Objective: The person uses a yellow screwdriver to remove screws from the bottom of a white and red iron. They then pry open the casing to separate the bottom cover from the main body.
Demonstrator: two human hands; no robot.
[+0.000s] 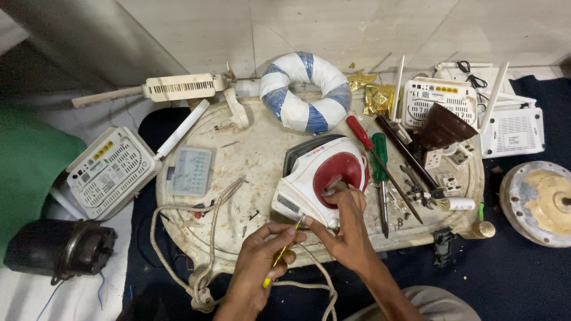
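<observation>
While gripping iron (318,178): right hand (348,223).

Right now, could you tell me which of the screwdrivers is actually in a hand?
The yellow-handled screwdriver, pinched in the left hand at the iron's rear. The red-handled and green-handled ones lie untouched beside the iron.

Iron (318,178) lies on the tray (238,232), near its front edge; my left hand (262,261) with small screwdriver (282,252) just before it, right hand (348,223) on its rear end. Two screwdrivers (372,154) lie right of the iron (side by side), tape-wound ring (306,92) behind it, router (110,172) off the tray's left edge.
</observation>
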